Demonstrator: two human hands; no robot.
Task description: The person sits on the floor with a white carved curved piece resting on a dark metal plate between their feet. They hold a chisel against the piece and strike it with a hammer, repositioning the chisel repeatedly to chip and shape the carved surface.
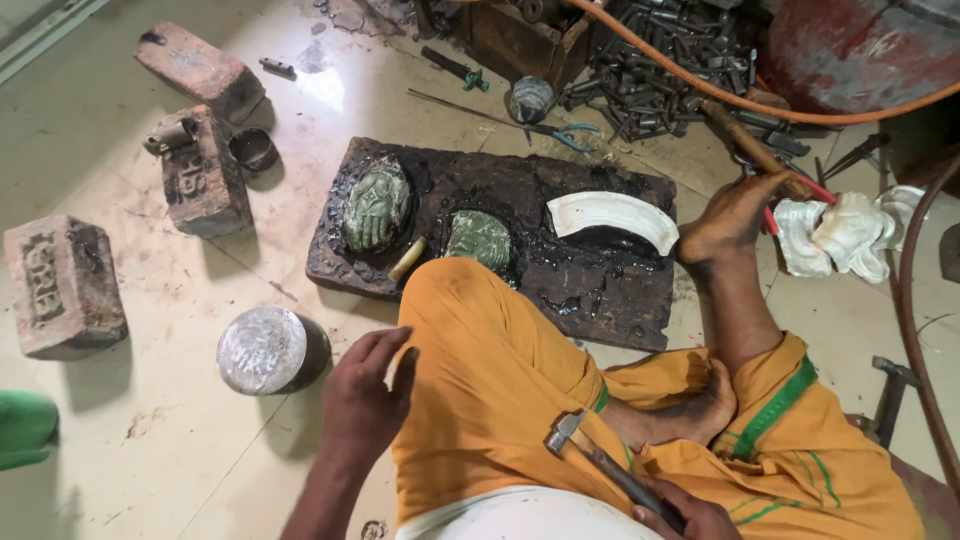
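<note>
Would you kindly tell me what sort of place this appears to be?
Probably a metal-embossing craft workshop on a floor: a black pitch-covered slab bearing green relief pieces, a hammer in the right hand, and scrap metal piled nearby.

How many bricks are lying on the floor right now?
3 weathered reddish bricks, all left of the dark slab: one at top left, one below it carrying a small metal piece, one at the far left edge. Clutter may hide more.
</note>
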